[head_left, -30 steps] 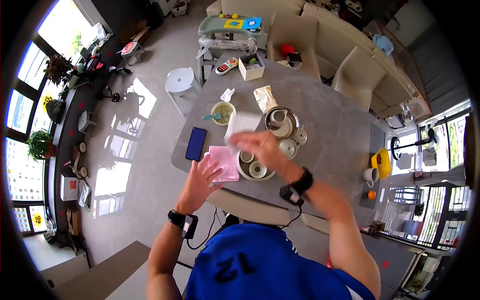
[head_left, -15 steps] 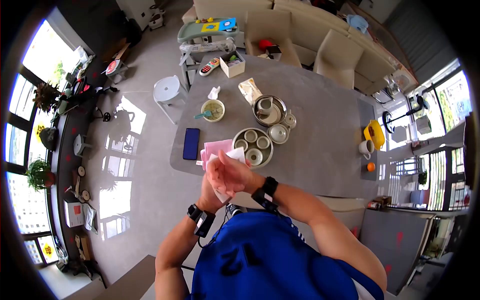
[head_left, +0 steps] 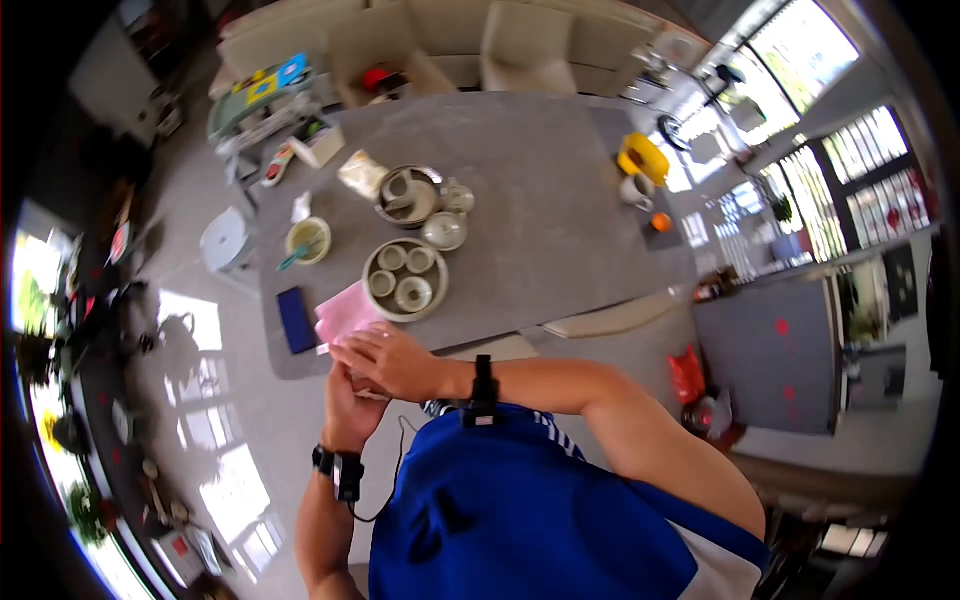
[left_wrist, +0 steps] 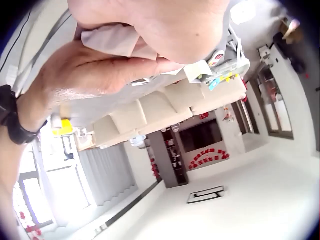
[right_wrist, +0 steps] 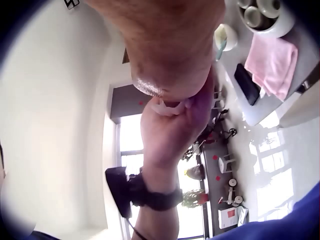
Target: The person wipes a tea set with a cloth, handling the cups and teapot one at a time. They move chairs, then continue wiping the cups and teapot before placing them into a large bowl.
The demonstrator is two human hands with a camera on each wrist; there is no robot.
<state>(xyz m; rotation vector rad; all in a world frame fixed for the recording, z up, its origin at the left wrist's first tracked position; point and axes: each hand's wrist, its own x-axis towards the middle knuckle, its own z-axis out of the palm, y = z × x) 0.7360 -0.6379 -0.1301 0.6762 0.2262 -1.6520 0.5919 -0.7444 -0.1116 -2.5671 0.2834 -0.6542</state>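
My two hands are clasped together at the table's near edge, with a crumpled white tissue (left_wrist: 112,40) between them. The right hand (head_left: 400,365) lies over the left, its fingers bent around the tissue. Underneath, the left hand (head_left: 350,412) holds the tissue from below; its fingers are mostly hidden by the right. In the right wrist view, a bit of the tissue (right_wrist: 167,107) pokes out between the palms. Just beyond the hands, a folded pink cloth (head_left: 345,312) lies on the table, partly covered by the right fingers in the head view.
A dark phone (head_left: 295,320) lies left of the cloth. Behind stand a round white dish (head_left: 441,292) holding several small cups, a metal bowl (head_left: 436,185), a glass lid (head_left: 445,232) and a bowl (head_left: 322,232) with a teal spoon (head_left: 293,260). A mug (head_left: 637,190) and an orange (head_left: 661,222) are far right.
The right hand has brought the white tissue from over the table to the left hand. The hands have closed together around it, and the head view has turned to the right.
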